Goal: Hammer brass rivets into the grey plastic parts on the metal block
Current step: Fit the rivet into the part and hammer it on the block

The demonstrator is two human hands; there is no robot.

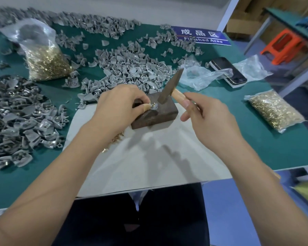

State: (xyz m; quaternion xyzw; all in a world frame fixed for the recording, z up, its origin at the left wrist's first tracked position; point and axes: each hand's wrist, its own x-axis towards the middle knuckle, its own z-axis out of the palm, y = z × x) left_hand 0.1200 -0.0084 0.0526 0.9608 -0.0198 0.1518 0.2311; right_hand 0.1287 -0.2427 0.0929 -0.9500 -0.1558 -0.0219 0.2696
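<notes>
A dark metal block (160,113) sits on a white sheet (149,157) at the table's near middle. My left hand (119,105) pinches a small grey plastic part (153,108) on the block's top, and a brass rivet (154,104) stands in that part. My right hand (203,114) grips the wooden handle of a hammer (171,87). The hammer's steel head is tilted, and its lower face hangs just right of the rivet, close above the block. Loose brass rivets (116,138) lie on the sheet under my left forearm.
Heaps of grey plastic parts cover the left side (20,118) and the middle back (132,68). Bags of brass rivets stand at back left (44,63) and lie at right (274,110). A phone (228,71) and empty plastic bags (203,77) lie behind the block. A blue sign (201,35) marks the far edge.
</notes>
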